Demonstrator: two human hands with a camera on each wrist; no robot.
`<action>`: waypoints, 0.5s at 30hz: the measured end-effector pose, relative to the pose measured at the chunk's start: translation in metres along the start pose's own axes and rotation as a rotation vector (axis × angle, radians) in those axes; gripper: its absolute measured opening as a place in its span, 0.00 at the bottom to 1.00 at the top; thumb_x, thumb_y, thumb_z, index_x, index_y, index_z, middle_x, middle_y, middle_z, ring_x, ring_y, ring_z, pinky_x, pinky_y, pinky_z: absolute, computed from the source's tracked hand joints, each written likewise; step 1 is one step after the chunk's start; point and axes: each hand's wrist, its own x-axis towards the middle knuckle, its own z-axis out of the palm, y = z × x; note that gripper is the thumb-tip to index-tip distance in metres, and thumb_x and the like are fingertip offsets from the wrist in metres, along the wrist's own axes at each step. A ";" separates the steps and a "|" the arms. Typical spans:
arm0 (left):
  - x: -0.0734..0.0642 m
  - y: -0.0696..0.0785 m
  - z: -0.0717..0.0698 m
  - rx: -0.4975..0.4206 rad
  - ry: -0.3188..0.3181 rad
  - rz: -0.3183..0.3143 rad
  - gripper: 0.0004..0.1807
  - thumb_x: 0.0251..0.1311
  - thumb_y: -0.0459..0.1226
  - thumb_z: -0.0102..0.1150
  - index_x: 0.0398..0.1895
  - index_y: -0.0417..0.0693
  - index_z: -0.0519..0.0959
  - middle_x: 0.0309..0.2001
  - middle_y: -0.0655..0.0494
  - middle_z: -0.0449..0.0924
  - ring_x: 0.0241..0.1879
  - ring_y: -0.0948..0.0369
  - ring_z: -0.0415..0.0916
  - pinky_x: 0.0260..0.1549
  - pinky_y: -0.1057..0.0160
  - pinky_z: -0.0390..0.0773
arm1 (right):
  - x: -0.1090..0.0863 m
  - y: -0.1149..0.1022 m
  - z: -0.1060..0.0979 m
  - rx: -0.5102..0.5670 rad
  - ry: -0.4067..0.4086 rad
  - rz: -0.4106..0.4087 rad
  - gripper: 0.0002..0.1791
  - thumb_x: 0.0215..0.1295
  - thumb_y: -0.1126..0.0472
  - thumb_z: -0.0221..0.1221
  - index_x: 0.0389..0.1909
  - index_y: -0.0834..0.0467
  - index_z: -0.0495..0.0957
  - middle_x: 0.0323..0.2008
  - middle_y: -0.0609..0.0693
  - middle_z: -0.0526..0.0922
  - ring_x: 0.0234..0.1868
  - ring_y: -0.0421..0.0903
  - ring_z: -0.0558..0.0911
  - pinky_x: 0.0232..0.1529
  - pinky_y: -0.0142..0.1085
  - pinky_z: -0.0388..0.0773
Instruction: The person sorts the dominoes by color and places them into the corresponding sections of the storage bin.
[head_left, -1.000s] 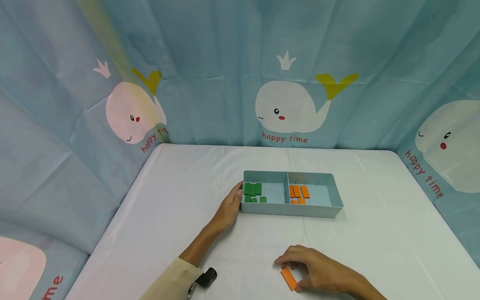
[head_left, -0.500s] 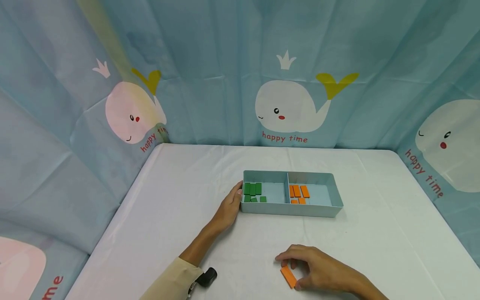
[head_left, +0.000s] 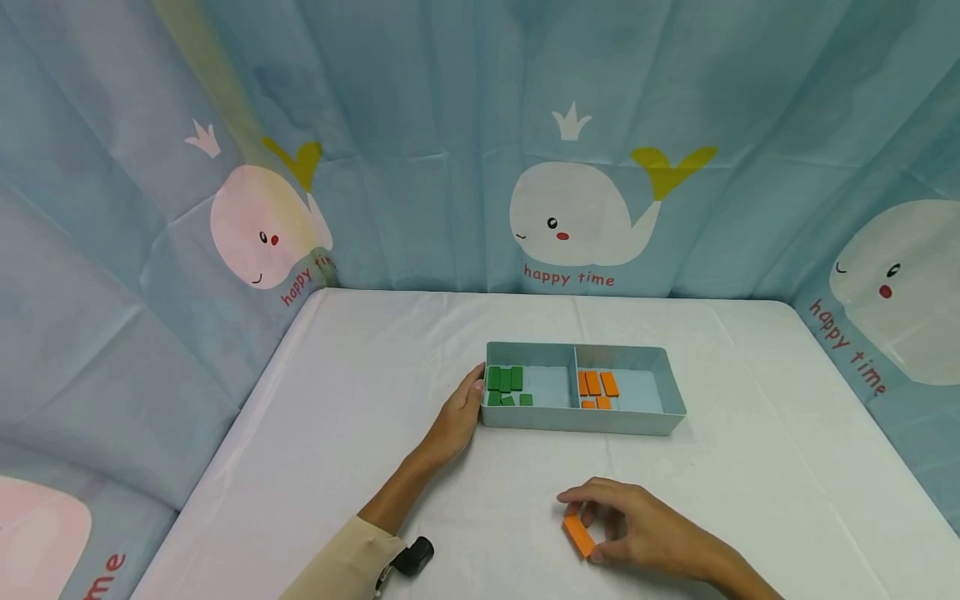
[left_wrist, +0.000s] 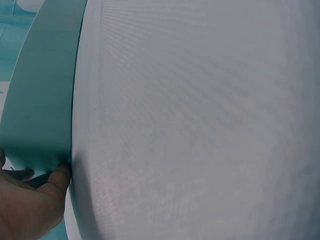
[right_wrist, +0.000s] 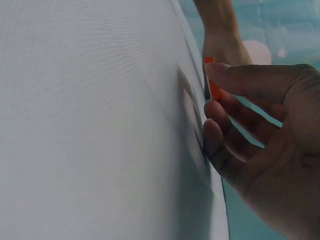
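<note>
My right hand (head_left: 645,529) pinches an orange rectangular block (head_left: 579,536) by its ends, between thumb and fingers, low over the near part of the table. In the right wrist view the block (right_wrist: 214,85) shows edge-on, partly hidden behind the thumb. My left hand (head_left: 453,421) rests against the left end of a blue-grey two-compartment box (head_left: 585,420). The left wrist view shows its thumb (left_wrist: 60,176) at the lower edge of the box wall (left_wrist: 42,95). Green blocks (head_left: 506,379) lie in the left compartment, orange blocks (head_left: 592,383) in the right one.
A white cloth (head_left: 360,358) covers the table. Behind and beside it hangs a blue curtain (head_left: 420,208) printed with whales. A black cylindrical device (head_left: 414,556) sits at the left sleeve (head_left: 345,554).
My right hand has lifted the orange block and moved slightly up and away from the near edge. The left hand and the box stay in place.
</note>
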 end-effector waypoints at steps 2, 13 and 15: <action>0.000 0.001 0.000 -0.001 -0.001 0.000 0.31 0.89 0.46 0.30 0.86 0.41 0.50 0.85 0.47 0.53 0.85 0.49 0.45 0.82 0.42 0.49 | 0.000 -0.001 -0.002 -0.007 0.025 -0.003 0.32 0.64 0.62 0.74 0.69 0.51 0.78 0.52 0.42 0.85 0.47 0.41 0.81 0.40 0.31 0.84; -0.002 0.004 -0.001 -0.005 0.001 -0.025 0.31 0.89 0.47 0.30 0.87 0.43 0.50 0.85 0.48 0.53 0.85 0.49 0.46 0.82 0.43 0.49 | 0.000 -0.005 -0.025 -0.043 0.161 -0.021 0.33 0.63 0.63 0.75 0.69 0.52 0.78 0.55 0.44 0.85 0.49 0.42 0.84 0.44 0.34 0.86; -0.002 0.004 -0.001 -0.007 -0.001 -0.021 0.31 0.89 0.46 0.30 0.86 0.42 0.50 0.85 0.48 0.53 0.85 0.49 0.46 0.82 0.43 0.49 | 0.000 -0.007 -0.030 -0.054 0.187 -0.039 0.33 0.63 0.63 0.75 0.69 0.51 0.78 0.56 0.46 0.85 0.49 0.42 0.84 0.45 0.35 0.86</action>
